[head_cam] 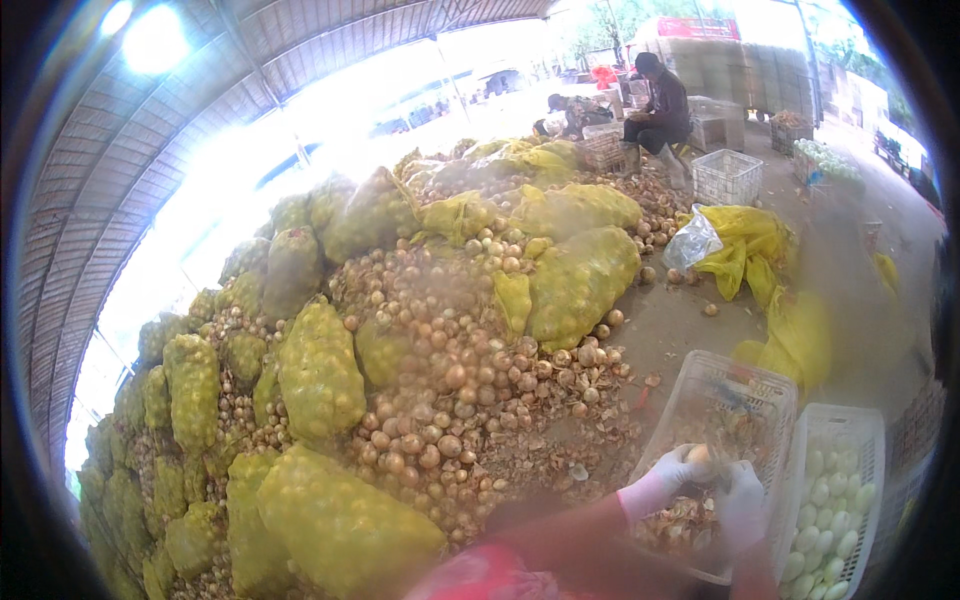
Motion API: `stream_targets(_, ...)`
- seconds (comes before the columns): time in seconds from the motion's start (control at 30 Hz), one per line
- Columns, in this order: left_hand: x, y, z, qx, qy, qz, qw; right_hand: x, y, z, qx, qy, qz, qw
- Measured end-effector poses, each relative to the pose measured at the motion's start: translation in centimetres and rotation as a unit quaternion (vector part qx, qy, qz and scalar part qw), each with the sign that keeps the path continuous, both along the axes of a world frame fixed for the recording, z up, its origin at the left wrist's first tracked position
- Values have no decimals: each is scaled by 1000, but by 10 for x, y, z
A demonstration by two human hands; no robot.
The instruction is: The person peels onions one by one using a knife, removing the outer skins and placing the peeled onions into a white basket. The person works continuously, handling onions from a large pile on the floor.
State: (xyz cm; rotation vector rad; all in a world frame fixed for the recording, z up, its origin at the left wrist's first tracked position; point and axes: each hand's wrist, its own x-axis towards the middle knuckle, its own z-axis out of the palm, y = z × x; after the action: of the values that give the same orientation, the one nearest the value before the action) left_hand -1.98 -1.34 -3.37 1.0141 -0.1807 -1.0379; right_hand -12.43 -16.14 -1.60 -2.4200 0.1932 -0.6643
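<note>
My left hand [666, 478], in a white glove with a pink cuff, grips an onion [699, 454] above a white plastic crate [686, 405]. Close beside the onion is my right hand [741, 504], gloved in white too. Its fingers are blurred, so whether a tool sits in them is unclear. Loose onion skins [679, 525] lie inside the crate under both hands. To the right, a second white crate [862, 510] holds many pale peeled onions [821, 517].
A large heap of unpeeled onions [442, 405] and full yellow mesh sacks [345, 517] spreads to my left. Empty-looking yellow mesh sacks [750, 240] lie on the floor ahead. Farther back, a seated person [664, 105] is near a white crate [726, 178].
</note>
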Motion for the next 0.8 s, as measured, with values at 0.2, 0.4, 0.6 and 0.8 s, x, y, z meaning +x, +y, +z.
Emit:
stream_targets(0.2, -3, -20, 2, 45, -183, 42, 981, 2, -15, -10, -48, -30, -36, 998)
stream_targets(0.4, -5, 4, 20, -94, -60, 5, 994, 8, -14, -10, -63, -18, 6, 998)
stream_targets(0.6, -11, -8, 30, -81, -24, 24, 996, -2, -16, 6, -50, -33, -16, 998)
stream_targets(0.8, -5, 2, 28, -29, -81, -1, 996, 1, -12, 1, -33, -36, 32, 998)
